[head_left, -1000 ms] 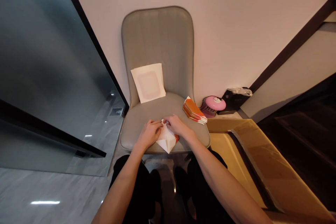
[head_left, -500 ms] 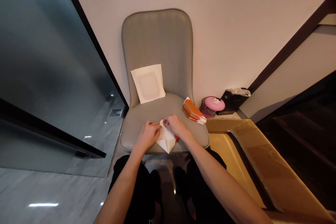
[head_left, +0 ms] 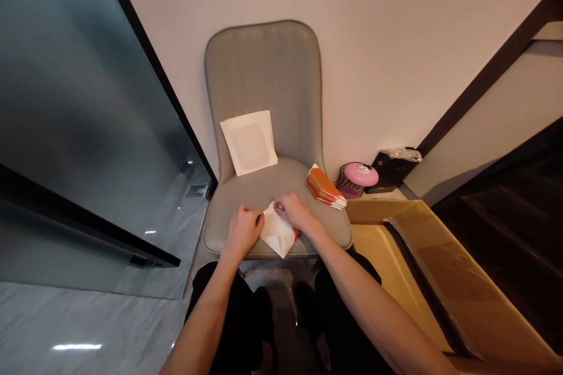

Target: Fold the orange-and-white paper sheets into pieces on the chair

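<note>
A white folded paper sheet with a red edge point(head_left: 278, 233) is lying at the lower centre, on the grey upholstered chair's front edge point(head_left: 220, 233). The bare right hand point(head_left: 294, 211), fingers curled, is pressing its upper part; the bare left hand point(head_left: 244, 228), loosely curled, is resting at its left edge, its grip unclear. Orange-and-white folded papers point(head_left: 325, 187) are lying stacked right of centre.

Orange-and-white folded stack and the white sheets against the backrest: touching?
Apart. The head view shows bare grey chair seat between the white sheets' lower right corner and the orange-and-white folded stack.
</note>
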Available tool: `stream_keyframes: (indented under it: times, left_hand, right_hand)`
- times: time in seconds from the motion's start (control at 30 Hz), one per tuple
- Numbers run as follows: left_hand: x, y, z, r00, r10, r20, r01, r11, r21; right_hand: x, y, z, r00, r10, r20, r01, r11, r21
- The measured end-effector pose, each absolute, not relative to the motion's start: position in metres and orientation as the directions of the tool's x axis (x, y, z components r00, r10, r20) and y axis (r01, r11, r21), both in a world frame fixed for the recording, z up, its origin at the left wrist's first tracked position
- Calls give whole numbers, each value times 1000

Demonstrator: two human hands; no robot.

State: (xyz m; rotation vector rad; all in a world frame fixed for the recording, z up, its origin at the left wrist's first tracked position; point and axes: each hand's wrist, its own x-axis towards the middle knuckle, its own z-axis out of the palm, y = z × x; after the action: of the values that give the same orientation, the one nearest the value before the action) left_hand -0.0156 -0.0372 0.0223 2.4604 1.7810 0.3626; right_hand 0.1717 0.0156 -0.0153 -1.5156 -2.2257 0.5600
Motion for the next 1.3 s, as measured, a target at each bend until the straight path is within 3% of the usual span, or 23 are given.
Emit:
stream_keyframes:
  times: [0.1, 0.2, 0.43, 0.6, 0.87, 1.0, 1.13, 1.3]
  left_hand:
    - [-15, -32, 15, 320, 929, 186, 885, -364, 292]
    - [-12, -23, 3, 298, 930, 217, 860, -360, 362]
    - [0, -8, -11, 178, 959, 219, 912, -244, 329]
    - [2, -6, -10, 145, 972, 187, 903, -207, 376]
    - [6, -5, -12, 100, 977, 189, 904, -168, 394]
    - [1, 2, -10, 40, 973, 227, 807, -165, 567]
    - [-17, 9, -2, -137, 956, 261, 629, -120, 768]
    - [-44, 7, 8, -281, 904, 321, 621, -84, 779]
  right_hand:
    - [172, 21, -23, -404, 901, 158, 729, 422, -539]
    - [172, 24, -27, -374, 915, 154, 735, 393, -552]
    - [167, 23, -27, -288, 954, 78, 779, 281, -560]
    - [168, 24, -27, -273, 960, 67, 760, 258, -596]
    - [168, 29, -36, -211, 968, 134, 674, 244, -697]
    - [171, 31, -40, -171, 982, 81, 541, 162, -825]
    - [179, 34, -35, -51, 999, -17, 414, 5, -910]
    - [187, 37, -22, 186, 983, -7, 452, -92, -887]
